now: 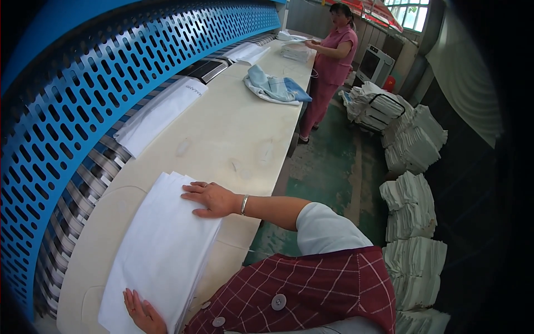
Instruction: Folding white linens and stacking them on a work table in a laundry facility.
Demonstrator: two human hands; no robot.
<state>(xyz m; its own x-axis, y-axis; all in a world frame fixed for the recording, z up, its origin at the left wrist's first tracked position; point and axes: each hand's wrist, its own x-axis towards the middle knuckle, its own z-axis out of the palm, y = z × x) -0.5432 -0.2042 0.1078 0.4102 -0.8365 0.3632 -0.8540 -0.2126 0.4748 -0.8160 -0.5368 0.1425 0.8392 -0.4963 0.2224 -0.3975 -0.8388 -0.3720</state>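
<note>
My flat stack of folded white cloth (158, 256) lies lengthwise on the cream bench (233, 133), my right hand (211, 199) pressing its far end, left hand (142, 312) its near corner, fingers spread flat

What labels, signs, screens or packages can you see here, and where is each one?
Printed mark: dark lettering on the white folded sheet coming off the blue perforated machine, upper left.
Appliance panel: white boxy unit with a dark front, far right behind the co-worker.
No signs or packages show near the hands.
</note>
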